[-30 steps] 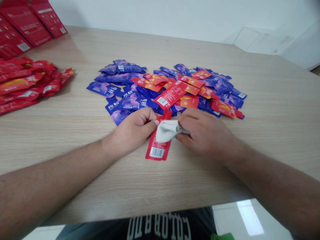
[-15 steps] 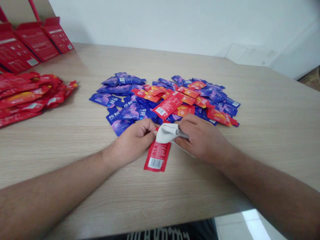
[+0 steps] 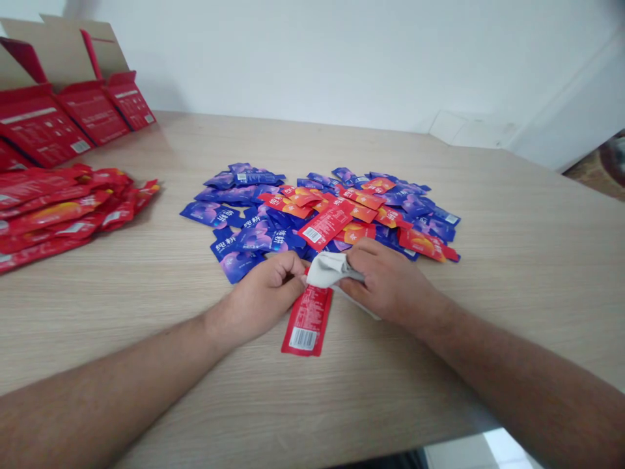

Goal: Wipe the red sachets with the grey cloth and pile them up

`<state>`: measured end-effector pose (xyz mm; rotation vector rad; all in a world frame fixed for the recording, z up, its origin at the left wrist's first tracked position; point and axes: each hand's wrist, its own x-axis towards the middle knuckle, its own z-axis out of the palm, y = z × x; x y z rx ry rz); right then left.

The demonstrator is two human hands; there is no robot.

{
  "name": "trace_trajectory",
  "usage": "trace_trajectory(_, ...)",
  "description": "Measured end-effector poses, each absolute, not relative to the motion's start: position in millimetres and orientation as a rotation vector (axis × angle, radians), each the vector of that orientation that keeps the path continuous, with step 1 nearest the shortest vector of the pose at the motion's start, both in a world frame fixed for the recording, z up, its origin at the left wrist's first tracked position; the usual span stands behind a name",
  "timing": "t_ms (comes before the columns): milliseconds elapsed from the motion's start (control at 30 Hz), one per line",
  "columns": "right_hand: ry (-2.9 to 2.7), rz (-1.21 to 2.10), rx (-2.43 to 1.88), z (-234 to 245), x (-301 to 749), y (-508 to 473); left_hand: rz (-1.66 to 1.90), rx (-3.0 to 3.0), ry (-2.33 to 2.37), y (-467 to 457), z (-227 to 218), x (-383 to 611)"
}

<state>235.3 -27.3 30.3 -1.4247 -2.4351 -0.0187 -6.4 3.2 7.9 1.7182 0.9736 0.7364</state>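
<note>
My left hand (image 3: 263, 296) pinches the upper end of a red sachet (image 3: 306, 324), whose barcode end lies flat on the table. My right hand (image 3: 385, 283) is shut on a crumpled white cloth (image 3: 329, 269), which is pressed over the sachet's top just beside my left fingertips. The cloth hides that upper end of the sachet. Directly beyond both hands lies a loose heap of blue and red sachets (image 3: 322, 221), its nearest packets close to my left knuckles.
A pale wood-grain table (image 3: 512, 260) carries everything. A stack of red sachets (image 3: 58, 218) lies at its left, and open red cartons (image 3: 63, 117) stand behind that at the far left corner. A white wall rises behind the table.
The view has tilted upward, so the table and heap sit lower in the picture. The cloth has shifted up along the sachet, and both hands keep their hold.
</note>
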Motion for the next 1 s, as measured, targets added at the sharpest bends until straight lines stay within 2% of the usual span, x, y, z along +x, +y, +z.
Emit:
trace_trajectory(167, -2.658, 0.082, -1.143, 31.6, 229.4, -36.4, 0.736, 1.72, 1.022, 4.8, 6.9, -5.8)
trace_trajectory(400, -2.458, -0.002, -1.422, 31.9, 235.3, -28.7, 0.725, 1.722, 1.004, 4.8, 4.9, -7.4)
trace_trajectory(633, -2.68, 0.097, -1.131, 34.9, 226.5, -40.1, 0.72, 1.719, 1.006, 5.4, 4.8, -6.3)
trace_trajectory(833, -2.436, -0.021, -1.434, 32.0, 233.4, -31.4, 0.719, 1.731, 0.989, 4.3, 6.6, -6.8)
trace_trajectory(1000, -2.652, 0.08, -1.133, 32.8, 228.2, -38.4, 0.726, 1.715, 0.979, 3.6, 5.2, -6.7)
